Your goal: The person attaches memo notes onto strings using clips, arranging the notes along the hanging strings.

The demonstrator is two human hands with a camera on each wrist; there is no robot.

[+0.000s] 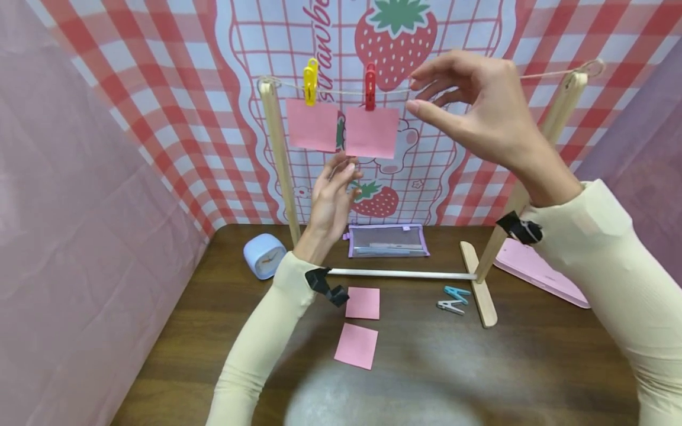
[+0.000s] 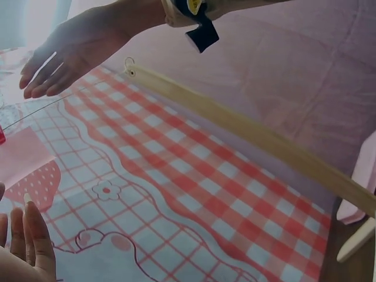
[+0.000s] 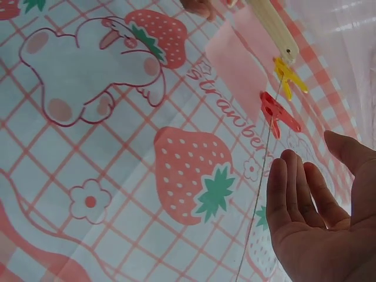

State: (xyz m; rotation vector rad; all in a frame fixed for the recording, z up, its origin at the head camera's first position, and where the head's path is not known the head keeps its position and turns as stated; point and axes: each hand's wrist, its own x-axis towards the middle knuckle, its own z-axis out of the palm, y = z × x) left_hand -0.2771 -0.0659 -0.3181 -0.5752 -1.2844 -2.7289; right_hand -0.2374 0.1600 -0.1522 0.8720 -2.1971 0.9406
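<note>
Two pink square paper notes hang from a thin string (image 1: 394, 92). A yellow clothespin (image 1: 311, 84) clips the left note (image 1: 313, 125), and a red clothespin (image 1: 370, 87) clips the right note (image 1: 372, 133). My right hand (image 1: 482, 106) is raised just right of the red clothespin, thumb apart from the fingers and nothing between them. It appears beside the clothespins in the right wrist view too. My left hand (image 1: 331, 198) is just below the hanging notes, fingers loosely bent and holding nothing. Whether its fingertips touch the right note's lower edge, I cannot tell.
Two more pink notes (image 1: 363, 303) lie on the brown table (image 1: 426, 367). Blue and grey clothespins (image 1: 456, 294) lie near the wooden stand's foot (image 1: 478, 285). Farther back are a blue clock (image 1: 264, 256), a mesh pouch (image 1: 389, 241) and a pink case (image 1: 540, 272).
</note>
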